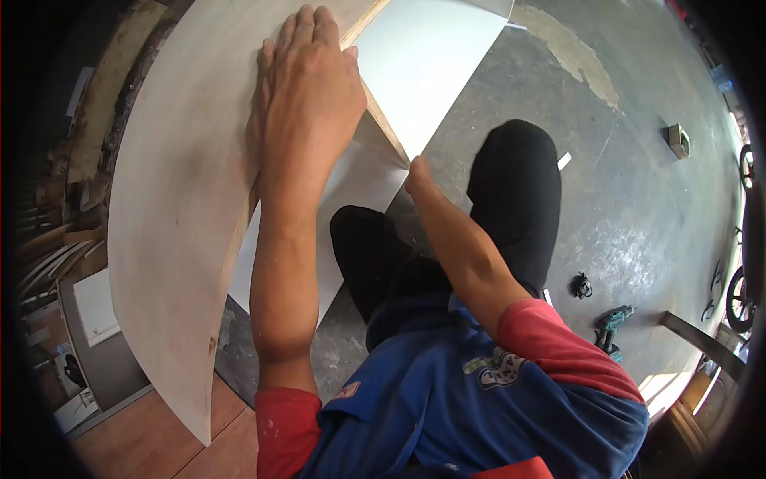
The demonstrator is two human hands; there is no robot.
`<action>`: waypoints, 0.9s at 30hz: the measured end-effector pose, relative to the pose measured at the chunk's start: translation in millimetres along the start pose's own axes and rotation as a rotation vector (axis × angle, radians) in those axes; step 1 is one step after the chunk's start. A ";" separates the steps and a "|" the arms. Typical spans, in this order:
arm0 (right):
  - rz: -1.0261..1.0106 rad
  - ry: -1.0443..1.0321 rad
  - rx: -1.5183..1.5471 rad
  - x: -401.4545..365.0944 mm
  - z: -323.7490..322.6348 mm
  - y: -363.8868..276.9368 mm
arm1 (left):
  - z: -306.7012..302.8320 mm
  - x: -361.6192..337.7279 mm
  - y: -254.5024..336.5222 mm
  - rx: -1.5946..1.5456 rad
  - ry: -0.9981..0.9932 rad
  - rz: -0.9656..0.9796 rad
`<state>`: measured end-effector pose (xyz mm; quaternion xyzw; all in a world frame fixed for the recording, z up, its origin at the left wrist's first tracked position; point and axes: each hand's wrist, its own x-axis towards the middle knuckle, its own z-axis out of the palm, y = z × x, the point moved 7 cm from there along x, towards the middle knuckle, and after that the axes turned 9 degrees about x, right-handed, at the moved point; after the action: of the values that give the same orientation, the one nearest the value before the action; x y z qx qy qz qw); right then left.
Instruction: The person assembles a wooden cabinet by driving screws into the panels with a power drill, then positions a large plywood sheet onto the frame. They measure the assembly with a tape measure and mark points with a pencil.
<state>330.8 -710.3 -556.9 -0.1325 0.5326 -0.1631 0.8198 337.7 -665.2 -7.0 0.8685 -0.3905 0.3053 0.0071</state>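
My left hand [311, 92] lies flat on a large pale wooden panel [167, 168], fingers stretched out and close to its edge. This panel belongs to a box-like assembly with white inner faces [415, 68] and a bare wooden edge [383, 124]. At the near corner of that edge my right hand [419, 174] grips the assembly. Only its thumb side shows clearly; the other fingers are mostly hidden. Below the edge, another white panel [351, 180] extends down beside my knees.
On the grey floor to the right are a teal cordless drill [613, 329], a small black coiled item [582, 285] and a small block-like box [678, 141]. Wood offcuts [60, 259] crowd the left side. A wooden beam [702, 342] and wheels [740, 299] are at far right.
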 end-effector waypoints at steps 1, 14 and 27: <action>0.023 0.038 -0.076 -5.0 -14.1 9.1 | -1.6 -1.3 4.5 0.140 -0.018 -0.086; 0.105 -0.113 -0.129 0.9 -34.4 30.1 | 3.3 0.2 -10.9 0.029 -0.043 0.007; 0.088 0.027 -0.037 16.8 -38.1 49.6 | 0.7 3.3 -20.9 -0.207 -0.170 -0.029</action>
<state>308.5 -673.6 -605.5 -0.1223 0.5517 -0.1189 0.8164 354.1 -653.1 -1.1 0.8915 -0.4063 0.1885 0.0677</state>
